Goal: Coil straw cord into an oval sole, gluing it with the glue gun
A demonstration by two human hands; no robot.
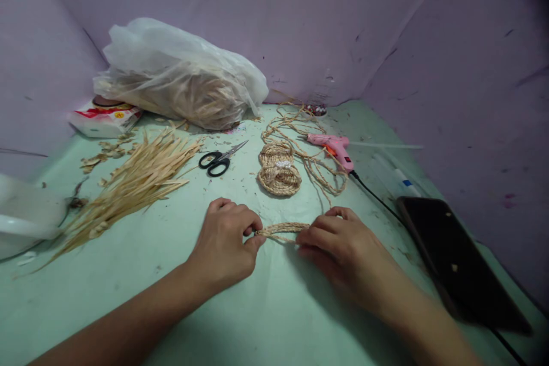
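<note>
My left hand (227,243) pinches one end of a short braided straw cord (281,230) lying on the pale green table (257,320). My right hand (338,246) pinches the other end, fingers closed on it. Just beyond the cord sits a small woven straw piece (278,168) shaped like a bow with white beads at its middle. A length of loose braided cord (315,168) trails from it toward the back.
A pink glue gun (332,147) with a black cable lies right of the woven piece. Black scissors (219,161) lie left of it. Straw strips (137,180) are heaped at left, behind them a plastic bag (180,71) of straw. A dark phone (454,254) lies at right.
</note>
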